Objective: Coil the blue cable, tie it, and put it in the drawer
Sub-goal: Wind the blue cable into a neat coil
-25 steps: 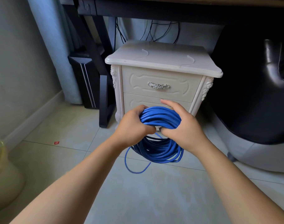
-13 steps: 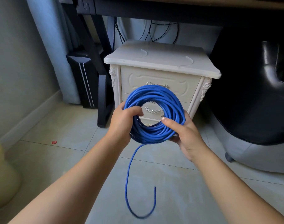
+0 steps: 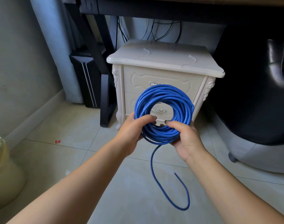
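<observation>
Standing over a tile floor (image 3: 60, 159): black chair (image 3: 251, 97) on the right, one white cabinet (image 3: 164, 62) dead ahead under the bench (image 3: 154, 10). The cabinet has two drawers, upper drawer (image 3: 136, 80) and lower drawer (image 3: 131, 102), both closed, one metal handle each.

One blue cable (image 3: 164, 94), wound into a single round coil and held in the air in front of the drawer fronts. The ring faces the camera, so its axis points at the cabinet, and the lower handle shows through the hole.

Both hands grip the coil's bottom arc. Left hand (image 3: 131, 131) is curled round the bundle from the left, right hand (image 3: 186, 138) from the right, and their fingertips nearly meet on top of the strands.

One loose tail (image 3: 153, 175) drops from the coil's bottom between the wrists and hooks back up at its end. Can't tell if it touches the floor. No tie visible.

Judgement: coiling is about done and the tail is left to wrap round the bundle. It exits between the hands, slightly nearer the right, so the right is the likelier taker while the left holds the coil. The drawers lie straight beyond, and one needs opening first.

One red scrap (image 3: 57, 141) on the floor, irrelevant.
</observation>
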A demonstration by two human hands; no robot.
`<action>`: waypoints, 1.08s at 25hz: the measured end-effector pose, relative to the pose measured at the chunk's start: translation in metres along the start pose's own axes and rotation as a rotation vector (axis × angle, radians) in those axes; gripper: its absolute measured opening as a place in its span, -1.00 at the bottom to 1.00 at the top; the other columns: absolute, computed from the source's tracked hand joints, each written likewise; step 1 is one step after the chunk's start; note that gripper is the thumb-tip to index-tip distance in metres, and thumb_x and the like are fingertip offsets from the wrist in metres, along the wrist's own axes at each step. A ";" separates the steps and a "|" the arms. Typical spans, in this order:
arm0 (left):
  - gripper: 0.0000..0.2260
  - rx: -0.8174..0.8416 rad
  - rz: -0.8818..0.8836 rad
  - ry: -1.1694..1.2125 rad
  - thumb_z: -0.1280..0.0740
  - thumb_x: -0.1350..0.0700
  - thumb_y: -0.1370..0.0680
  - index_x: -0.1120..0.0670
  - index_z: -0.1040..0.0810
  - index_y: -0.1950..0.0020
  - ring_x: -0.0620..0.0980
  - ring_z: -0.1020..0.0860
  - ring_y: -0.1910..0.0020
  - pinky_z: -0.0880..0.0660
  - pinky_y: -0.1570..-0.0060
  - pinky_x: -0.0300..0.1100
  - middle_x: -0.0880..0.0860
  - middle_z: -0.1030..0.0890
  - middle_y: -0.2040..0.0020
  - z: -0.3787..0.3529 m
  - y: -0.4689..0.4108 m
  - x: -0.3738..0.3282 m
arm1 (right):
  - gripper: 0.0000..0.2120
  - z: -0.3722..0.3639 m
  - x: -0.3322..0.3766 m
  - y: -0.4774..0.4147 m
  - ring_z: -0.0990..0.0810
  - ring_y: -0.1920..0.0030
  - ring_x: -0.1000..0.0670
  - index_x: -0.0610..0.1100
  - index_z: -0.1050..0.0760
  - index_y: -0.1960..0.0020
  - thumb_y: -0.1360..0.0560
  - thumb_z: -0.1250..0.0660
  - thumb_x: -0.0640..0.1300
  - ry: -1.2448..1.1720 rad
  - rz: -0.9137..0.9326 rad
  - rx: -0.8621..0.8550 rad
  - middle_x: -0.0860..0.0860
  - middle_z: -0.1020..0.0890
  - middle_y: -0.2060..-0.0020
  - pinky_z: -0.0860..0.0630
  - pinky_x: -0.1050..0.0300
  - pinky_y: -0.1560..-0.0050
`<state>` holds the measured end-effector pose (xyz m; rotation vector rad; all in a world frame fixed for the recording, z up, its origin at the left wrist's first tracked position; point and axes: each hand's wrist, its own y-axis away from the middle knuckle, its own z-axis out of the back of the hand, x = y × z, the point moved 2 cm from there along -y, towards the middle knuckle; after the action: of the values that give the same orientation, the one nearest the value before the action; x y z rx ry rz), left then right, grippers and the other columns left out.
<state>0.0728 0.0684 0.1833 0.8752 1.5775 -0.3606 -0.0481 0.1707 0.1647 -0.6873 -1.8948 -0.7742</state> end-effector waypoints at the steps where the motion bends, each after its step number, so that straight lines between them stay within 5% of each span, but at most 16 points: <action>1: -0.63 0.020 0.017 -0.056 -0.47 0.11 -0.45 0.15 -0.52 -0.22 0.02 -0.65 0.00 -0.55 -0.17 0.01 0.07 -0.67 0.06 0.001 0.000 -0.001 | -0.64 0.001 0.003 -0.001 -0.63 0.06 -0.23 -0.13 -0.51 -0.12 -0.39 -0.35 -0.42 0.005 0.006 -0.013 -0.17 -0.61 0.11 -0.56 -0.22 -0.08; 5: -0.37 0.082 -0.073 -0.279 -0.56 0.00 -0.35 -0.05 -0.42 -0.37 -0.10 -0.60 -0.15 -0.49 -0.21 -0.09 -0.03 -0.61 -0.19 0.006 -0.001 -0.016 | -0.60 0.007 0.021 -0.009 -0.56 0.13 -0.11 -0.02 -0.52 0.02 -0.26 -0.36 -0.42 0.115 0.106 -0.078 -0.08 -0.56 0.18 -0.51 -0.03 0.09; 9: -0.12 0.055 -0.298 -0.538 -0.58 0.08 -0.37 -0.25 -0.16 -0.54 -0.29 -0.34 -0.32 -0.39 -0.21 -0.35 -0.17 -0.32 -0.43 0.008 0.001 -0.029 | -0.47 0.006 0.030 -0.001 -0.62 0.09 0.03 0.14 -0.50 -0.05 -0.25 -0.37 -0.38 0.643 0.352 -0.015 0.10 -0.64 0.08 -0.53 0.15 0.07; 11: -0.13 0.099 -0.398 -0.774 -0.57 0.09 -0.36 -0.19 -0.18 -0.54 -0.33 -0.37 -0.22 -0.38 -0.14 -0.48 -0.16 -0.34 -0.39 0.004 0.003 -0.025 | -0.42 -0.001 0.028 0.006 -0.60 -0.01 0.06 0.19 -0.48 -0.08 -0.27 -0.38 -0.40 0.862 0.459 0.102 0.09 -0.61 -0.01 -0.52 0.16 -0.03; 14: -0.23 0.111 -0.426 -0.919 -0.56 0.06 -0.34 -0.13 -0.29 -0.47 -0.26 -0.55 -0.02 -0.48 -0.04 -0.37 -0.18 -0.55 -0.13 -0.001 0.005 -0.015 | -0.41 -0.006 0.024 0.011 -0.53 -0.11 0.06 0.14 -0.52 -0.19 -0.28 -0.37 -0.37 1.036 0.546 0.198 0.14 -0.54 -0.06 -0.50 0.12 -0.13; 19: -0.73 -0.035 -0.409 -0.792 -0.47 0.20 -0.30 -0.03 -0.50 0.09 -0.20 -0.50 0.41 -0.44 0.38 -0.35 -0.12 -0.57 0.36 -0.002 0.007 -0.015 | -0.40 -0.005 0.031 0.013 -0.53 -0.14 0.14 0.24 -0.43 -0.20 -0.32 -0.43 -0.28 0.966 0.529 0.220 0.30 -0.52 -0.07 -0.48 0.21 -0.14; 24: -0.73 -0.071 -0.281 -0.395 -0.43 0.32 -0.35 0.09 -0.56 0.01 -0.08 -0.49 0.36 -0.47 0.31 -0.20 -0.02 -0.55 0.31 0.007 0.003 -0.018 | -0.47 0.002 0.037 0.008 -0.60 -0.06 0.27 0.16 -0.43 -0.28 -0.40 -0.50 -0.16 0.684 0.328 0.266 0.22 -0.62 -0.10 -0.49 0.40 0.00; 27: -0.72 -0.085 -0.232 -0.273 -0.43 0.31 -0.35 0.11 -0.57 -0.03 -0.01 -0.50 0.29 -0.49 0.21 -0.08 0.06 -0.54 0.24 0.009 0.000 -0.015 | -0.43 0.005 0.032 0.006 -0.60 -0.08 0.27 0.16 -0.39 -0.34 -0.41 -0.51 -0.11 0.603 0.264 0.262 0.22 -0.62 -0.13 -0.49 0.33 -0.06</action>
<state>0.0791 0.0570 0.1956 0.5524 1.4306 -0.5507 -0.0591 0.1828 0.1937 -0.4578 -1.2917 -0.4790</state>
